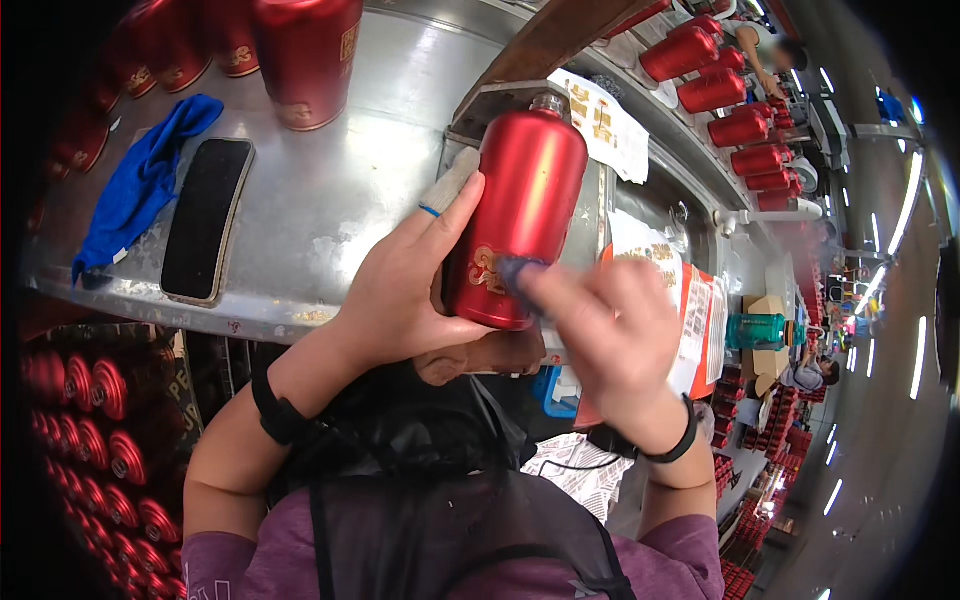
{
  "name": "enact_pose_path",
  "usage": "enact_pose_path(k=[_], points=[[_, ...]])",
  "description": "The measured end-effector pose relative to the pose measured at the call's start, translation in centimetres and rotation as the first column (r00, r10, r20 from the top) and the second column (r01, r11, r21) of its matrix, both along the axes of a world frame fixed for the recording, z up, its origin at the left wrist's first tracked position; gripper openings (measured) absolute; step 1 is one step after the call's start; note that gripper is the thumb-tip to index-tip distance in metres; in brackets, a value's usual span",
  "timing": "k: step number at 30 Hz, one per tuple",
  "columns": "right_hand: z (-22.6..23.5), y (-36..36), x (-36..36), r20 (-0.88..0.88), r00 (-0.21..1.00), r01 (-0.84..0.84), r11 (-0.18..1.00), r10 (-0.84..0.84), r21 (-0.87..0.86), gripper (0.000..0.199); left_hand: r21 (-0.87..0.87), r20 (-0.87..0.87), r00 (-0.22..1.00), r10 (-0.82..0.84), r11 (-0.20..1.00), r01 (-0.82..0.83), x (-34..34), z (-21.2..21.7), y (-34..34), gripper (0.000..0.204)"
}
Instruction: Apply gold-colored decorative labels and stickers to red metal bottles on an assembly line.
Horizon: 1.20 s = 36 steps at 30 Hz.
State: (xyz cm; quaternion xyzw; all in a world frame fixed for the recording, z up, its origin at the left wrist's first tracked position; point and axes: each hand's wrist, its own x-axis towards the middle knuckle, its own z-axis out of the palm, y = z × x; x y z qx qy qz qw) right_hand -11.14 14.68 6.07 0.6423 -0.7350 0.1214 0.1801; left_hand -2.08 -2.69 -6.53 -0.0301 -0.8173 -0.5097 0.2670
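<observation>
My left hand (415,285) grips a glossy red bottle (520,200) with a gold emblem near its base, holding it tilted above the metal table edge. A bandaged finger with a blue band rests along the bottle's side. My right hand (610,330) is blurred and presses a small blue cloth (515,270) against the bottle's lower part. The bottle's silver neck points away from me.
A metal table (340,190) carries a black phone (207,215), a blue rag (140,180) and more red bottles (305,55). A row of red bottles (735,110) runs along the right, several more lie stacked lower left (95,430). A teal container (755,330) stands at right.
</observation>
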Motion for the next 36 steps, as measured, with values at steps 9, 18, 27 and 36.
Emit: enact_pose_path(k=[9,18,27,36], points=[[0.4,1.2,-3.4,0.294,0.898,0.363,0.929,-0.328,-0.073,0.028,-0.017,0.044,0.999,-0.014,1.0,0.015,0.4,0.1,-0.2,0.117],[-1.7,2.6,4.0,0.441,0.897,-0.032,0.999,0.037,-0.02,0.038,0.008,0.056,0.996,-0.063,0.998,0.063,0.1,-0.2,-0.2,0.118],[-2.1,5.3,2.1,0.52,0.761,0.503,0.859,-0.387,-0.098,0.033,-0.043,0.112,0.993,-0.047,0.998,0.052,0.3,1.2,-0.1,0.118],[-3.6,2.6,2.0,0.377,0.907,0.276,0.942,-0.189,-0.191,0.043,-0.154,-0.017,1.0,-0.011,0.988,0.008,-0.6,1.9,0.3,0.11]])
